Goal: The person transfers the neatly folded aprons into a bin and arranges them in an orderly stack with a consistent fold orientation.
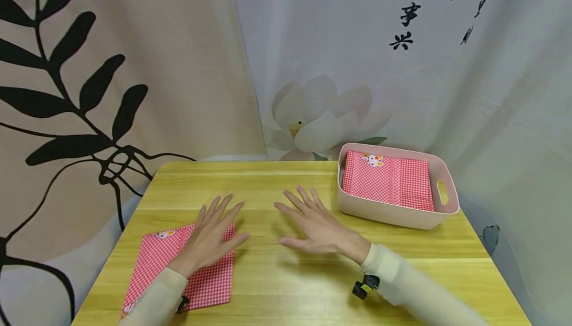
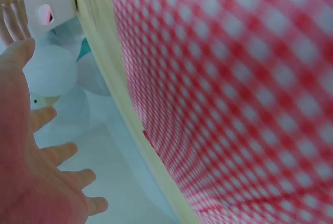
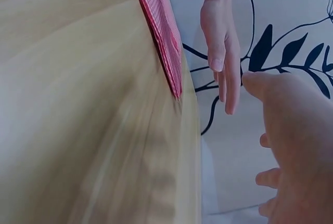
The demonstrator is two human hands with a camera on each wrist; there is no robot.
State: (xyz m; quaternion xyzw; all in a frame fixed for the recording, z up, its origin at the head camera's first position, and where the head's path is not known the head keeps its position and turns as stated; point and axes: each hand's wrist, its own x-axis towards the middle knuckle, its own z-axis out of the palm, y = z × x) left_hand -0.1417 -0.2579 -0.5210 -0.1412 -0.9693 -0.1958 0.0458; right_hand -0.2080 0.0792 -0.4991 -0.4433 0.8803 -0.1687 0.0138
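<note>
A red-and-white checked cloth (image 1: 213, 281), folded flat with a cartoon patch in one corner, lies at the left of the table. Above it my left hand (image 1: 207, 239) hovers with fingers spread, palm down, holding nothing; the left wrist view shows the cloth (image 2: 223, 89) beneath that hand (image 2: 47, 151). My right hand (image 1: 315, 224) is held over the middle of the table, fingers also spread and holding nothing. To its right stands a pink basket (image 1: 389, 214) with a similar folded checked cloth (image 1: 389, 179) inside.
The wooden table (image 1: 286, 286) has its far edge close to a hanging curtain (image 1: 201, 67) printed with dark leaves. The basket sits near the table's back right corner, with a cutout handle on its right end.
</note>
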